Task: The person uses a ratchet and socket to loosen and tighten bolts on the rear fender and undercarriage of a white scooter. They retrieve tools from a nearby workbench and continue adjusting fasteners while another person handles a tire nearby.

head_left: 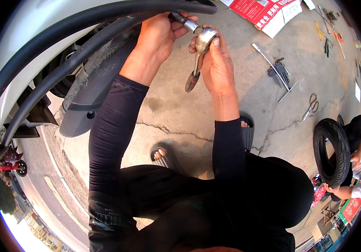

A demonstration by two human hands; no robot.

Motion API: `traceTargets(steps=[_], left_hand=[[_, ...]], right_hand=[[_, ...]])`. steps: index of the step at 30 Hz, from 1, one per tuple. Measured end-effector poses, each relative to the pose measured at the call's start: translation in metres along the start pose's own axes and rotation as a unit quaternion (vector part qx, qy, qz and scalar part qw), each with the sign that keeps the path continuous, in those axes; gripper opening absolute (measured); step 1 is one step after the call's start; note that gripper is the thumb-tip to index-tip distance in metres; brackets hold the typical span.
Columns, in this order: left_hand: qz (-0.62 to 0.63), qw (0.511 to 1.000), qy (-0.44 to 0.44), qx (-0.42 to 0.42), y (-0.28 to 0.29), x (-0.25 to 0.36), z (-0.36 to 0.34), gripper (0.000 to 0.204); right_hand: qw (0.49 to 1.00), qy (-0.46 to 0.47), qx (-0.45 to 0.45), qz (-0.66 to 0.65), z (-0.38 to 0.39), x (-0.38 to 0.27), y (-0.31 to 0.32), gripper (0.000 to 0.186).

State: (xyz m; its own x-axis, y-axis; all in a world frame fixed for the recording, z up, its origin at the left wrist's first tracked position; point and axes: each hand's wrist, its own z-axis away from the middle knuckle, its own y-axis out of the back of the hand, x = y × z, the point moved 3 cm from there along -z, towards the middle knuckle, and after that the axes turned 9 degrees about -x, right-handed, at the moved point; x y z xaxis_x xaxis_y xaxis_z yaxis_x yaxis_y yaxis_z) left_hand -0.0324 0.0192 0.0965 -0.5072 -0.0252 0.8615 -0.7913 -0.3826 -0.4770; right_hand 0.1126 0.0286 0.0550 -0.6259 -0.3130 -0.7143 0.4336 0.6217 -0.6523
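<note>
In front of me, near the top of the head view, my right hand (217, 63) is closed around the head of a ratchet wrench (204, 41). The wrench's handle hangs down toward me, its grip end dark and worn. A silver socket (191, 26) is joined to the ratchet head and points up to the left. My left hand (160, 35) has its fingers closed around the dark far part of the socket, beside a black tubular bar (117, 10) on a white vehicle. The socket's far tip is partly covered by fingers.
A black wheel fender (81, 115) hangs at left. On the concrete right lie a T-handle wrench (268, 56), a hex key set (279, 71), scissors (312, 106) and pliers (326, 48). Red and white cardboard (258, 12) lies ahead. Another person holds a tyre (340, 157) at right.
</note>
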Motion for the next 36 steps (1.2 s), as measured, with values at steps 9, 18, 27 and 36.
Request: traceTargets(steps=[9, 18, 27, 36], left_hand=[[-0.011, 1.000, 0.009, -0.021, 0.000, 0.000, -0.001, 0.034], [-0.059, 0.991, 0.008, -0.118, 0.006, 0.008, -0.004, 0.039], [-0.086, 0.988, 0.006, -0.126, 0.015, 0.007, -0.011, 0.041], [-0.019, 0.991, 0.041, -0.129, 0.014, 0.009, -0.007, 0.038]], right_hand=[[0.930, 0.001, 0.075, -0.360, 0.011, 0.021, -0.031, 0.033], [0.920, 0.004, 0.114, -0.375, 0.008, 0.016, -0.039, 0.033], [0.942, 0.001, 0.024, -0.334, 0.006, 0.018, -0.016, 0.037], [0.951, -0.030, 0.045, -0.303, 0.020, -0.004, 0.003, 0.039]])
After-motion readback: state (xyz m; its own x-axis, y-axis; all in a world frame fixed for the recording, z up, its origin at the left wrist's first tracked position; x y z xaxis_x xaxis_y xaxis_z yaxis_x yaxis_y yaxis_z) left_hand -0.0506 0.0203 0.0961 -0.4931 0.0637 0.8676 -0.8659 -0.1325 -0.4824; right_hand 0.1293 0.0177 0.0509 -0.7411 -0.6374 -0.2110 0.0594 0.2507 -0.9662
